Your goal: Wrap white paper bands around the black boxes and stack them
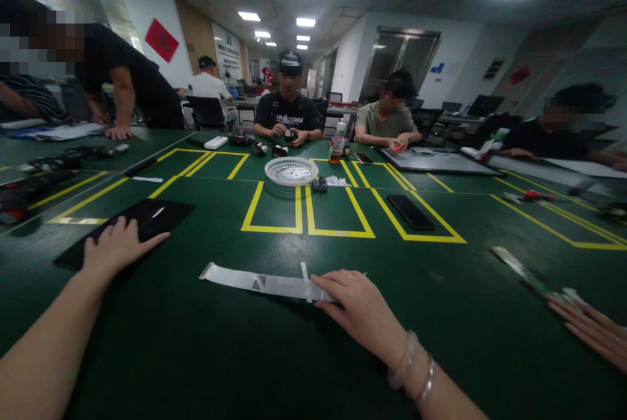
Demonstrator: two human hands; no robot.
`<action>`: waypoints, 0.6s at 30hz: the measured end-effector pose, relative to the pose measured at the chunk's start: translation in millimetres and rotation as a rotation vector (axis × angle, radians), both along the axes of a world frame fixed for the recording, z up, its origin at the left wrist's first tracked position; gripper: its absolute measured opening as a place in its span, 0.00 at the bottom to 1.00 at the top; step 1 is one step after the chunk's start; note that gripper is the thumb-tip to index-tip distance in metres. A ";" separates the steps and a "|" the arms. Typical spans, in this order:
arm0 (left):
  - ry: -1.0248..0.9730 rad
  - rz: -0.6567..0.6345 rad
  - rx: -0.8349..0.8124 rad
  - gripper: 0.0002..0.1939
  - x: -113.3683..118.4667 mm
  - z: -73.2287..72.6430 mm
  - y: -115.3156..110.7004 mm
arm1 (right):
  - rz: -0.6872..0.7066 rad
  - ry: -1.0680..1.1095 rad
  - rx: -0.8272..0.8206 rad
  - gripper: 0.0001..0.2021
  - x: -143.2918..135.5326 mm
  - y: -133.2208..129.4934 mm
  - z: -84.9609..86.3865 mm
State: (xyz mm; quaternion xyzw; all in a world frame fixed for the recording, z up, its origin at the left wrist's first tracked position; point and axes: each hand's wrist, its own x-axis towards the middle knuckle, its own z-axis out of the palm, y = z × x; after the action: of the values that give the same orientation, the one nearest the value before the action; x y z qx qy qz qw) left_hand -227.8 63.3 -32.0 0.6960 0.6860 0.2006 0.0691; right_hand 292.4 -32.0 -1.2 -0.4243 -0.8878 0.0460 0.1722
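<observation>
My left hand [113, 247] lies with fingers spread on a thin black tablet-like slab [164, 214], covering part of it. Between the thumb and fingers of my right hand [360, 306] is the right end of a flat ribbon cable [279, 284], pale grey and finely striped. The cable stretches leftward across the green table [215, 355] to a small connector-like end. A short white cross strip sits on it close to my fingertips, and a dark patch marks its middle. My right fingers hide its far right end.
A white round basket [291, 172] stands at the table's middle, with a bottle [336, 149] behind it. A black phone [410, 211] lies within yellow tape lines. At the right, another person's hand [590, 325] is by a similar strip [522, 270]. Several people are around the table.
</observation>
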 end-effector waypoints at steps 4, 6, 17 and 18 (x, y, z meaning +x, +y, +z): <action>0.181 0.178 0.332 0.32 -22.1 -15.8 5.9 | 0.002 0.007 -0.016 0.19 -1.0 -1.8 2.2; 0.227 0.075 0.481 0.31 -23.6 -19.1 9.0 | 0.010 0.011 -0.018 0.18 -1.2 -1.9 3.1; 0.111 0.272 0.174 0.43 -13.8 -18.3 6.2 | 0.050 -0.051 -0.079 0.21 -1.3 -0.6 4.0; 0.132 0.280 0.141 0.46 -7.3 -14.1 4.5 | 0.041 -0.027 -0.076 0.21 -0.7 -0.2 3.7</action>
State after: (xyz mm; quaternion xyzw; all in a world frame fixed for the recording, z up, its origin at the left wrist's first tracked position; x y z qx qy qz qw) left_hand -235.1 67.8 -46.1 0.6086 0.7634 0.2097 -0.0540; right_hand 291.7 -32.1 2.5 -0.4127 -0.8962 0.0776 0.1428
